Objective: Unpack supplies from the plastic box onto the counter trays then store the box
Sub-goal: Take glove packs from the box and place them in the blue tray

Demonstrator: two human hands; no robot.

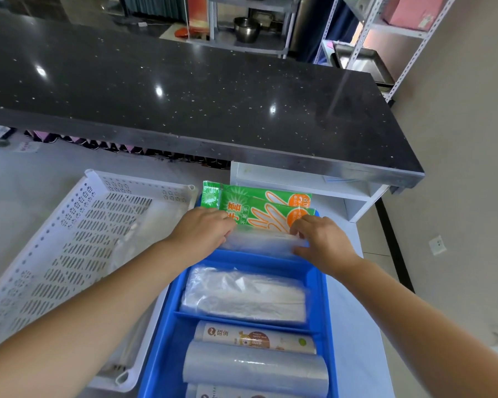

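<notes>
A blue divided tray point(318, 271) lies in front of me on the white counter. Its far compartment holds green glove packets point(259, 206) standing on edge and a clear plastic packet point(262, 242). My left hand point(204, 228) and my right hand point(319, 239) grip the two ends of that clear packet, just in front of the green ones. The middle compartment holds a clear bag of plastic goods point(245, 294). Several rolls point(256, 366) fill the near compartment. A white perforated tray point(69, 242) sits to the left, with clear plastic lying in it. No plastic box shows.
A black speckled countertop point(184, 90) overhangs the work surface at the back. A white open shelf unit point(314, 182) stands under it at right. Metal racks with a steel bowl point(246, 28) and pans stand behind the counter.
</notes>
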